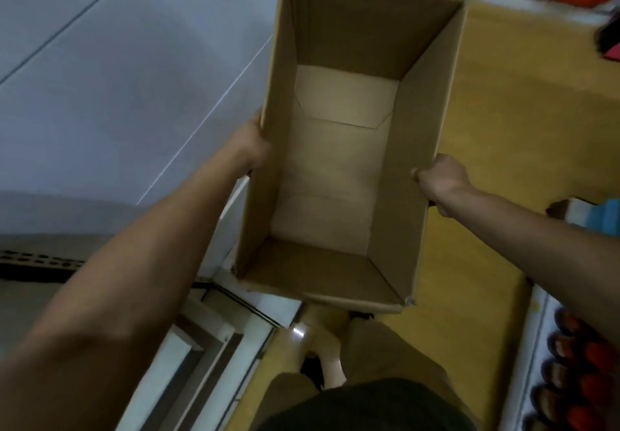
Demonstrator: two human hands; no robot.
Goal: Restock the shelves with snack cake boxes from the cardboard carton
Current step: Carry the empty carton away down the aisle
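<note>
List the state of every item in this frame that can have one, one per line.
cardboard carton: open at the top, empty, held up over the floor
left hand: grip closed on the carton's left wall
right hand: grip closed on the carton's right wall
red-packaged goods: lined up on a shelf at lower right, blurred

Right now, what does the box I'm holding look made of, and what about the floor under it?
The carton looks like plain brown corrugated cardboard, matte and unprinted inside, with folded bottom flaps and creases showing. The floor looks like smooth yellowish vinyl or laminate with a slight sheen; the blur leaves it open which.
</note>
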